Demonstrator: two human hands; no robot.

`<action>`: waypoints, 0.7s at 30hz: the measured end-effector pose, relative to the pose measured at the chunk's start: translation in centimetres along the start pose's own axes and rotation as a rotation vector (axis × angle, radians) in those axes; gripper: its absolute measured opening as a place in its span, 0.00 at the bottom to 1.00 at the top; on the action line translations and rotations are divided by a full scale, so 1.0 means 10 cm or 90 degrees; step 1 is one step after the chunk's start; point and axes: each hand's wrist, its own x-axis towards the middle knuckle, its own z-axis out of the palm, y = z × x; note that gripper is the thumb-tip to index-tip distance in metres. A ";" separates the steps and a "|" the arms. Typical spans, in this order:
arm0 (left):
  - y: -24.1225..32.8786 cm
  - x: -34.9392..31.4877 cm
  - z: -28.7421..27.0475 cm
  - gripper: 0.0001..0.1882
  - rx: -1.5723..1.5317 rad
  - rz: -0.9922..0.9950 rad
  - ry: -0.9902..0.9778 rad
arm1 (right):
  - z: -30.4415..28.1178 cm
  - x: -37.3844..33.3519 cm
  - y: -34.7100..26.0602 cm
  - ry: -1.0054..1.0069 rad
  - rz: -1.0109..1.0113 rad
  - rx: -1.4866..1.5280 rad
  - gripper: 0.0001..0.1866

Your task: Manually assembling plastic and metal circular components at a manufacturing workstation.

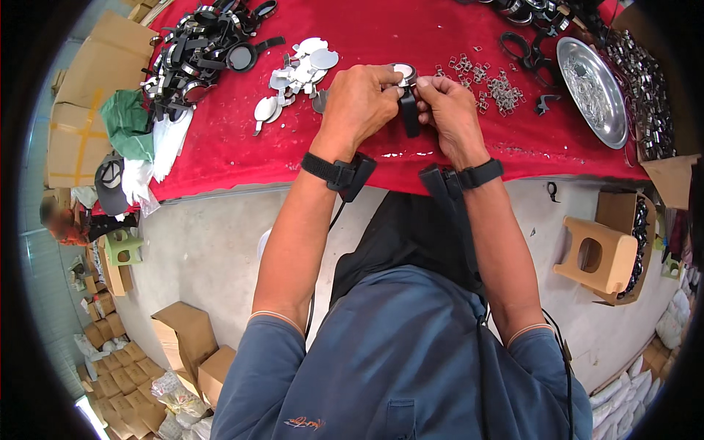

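Observation:
Over the near part of the red-covered table, my left hand [358, 104] grips a wristwatch [404, 71] with its fingers and thumb. Its round face is pale, and a black strap [410, 116] hangs from it toward me. At the watch's right edge, my right hand [453, 111] has its thumb and index finger pinched together. Whatever is between those fingertips is too small to make out. Round silvery discs with tabs [302, 70] lie in a loose pile left of my left hand. Small metal buckles [502, 95] are scattered beyond and right of my right hand.
A heap of black-strapped watches [194, 62] sits at the far left. To the right are a metal tray [592, 92] of small clear or silvery pieces and a box of metal parts [642, 88]. A tan stool [595, 253] stands on the floor below; cartons [183, 341] are at lower left.

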 end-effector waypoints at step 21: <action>0.10 0.02 -0.02 0.17 0.038 -0.021 -0.010 | 0.10 0.08 0.14 0.073 -0.030 -0.053 0.13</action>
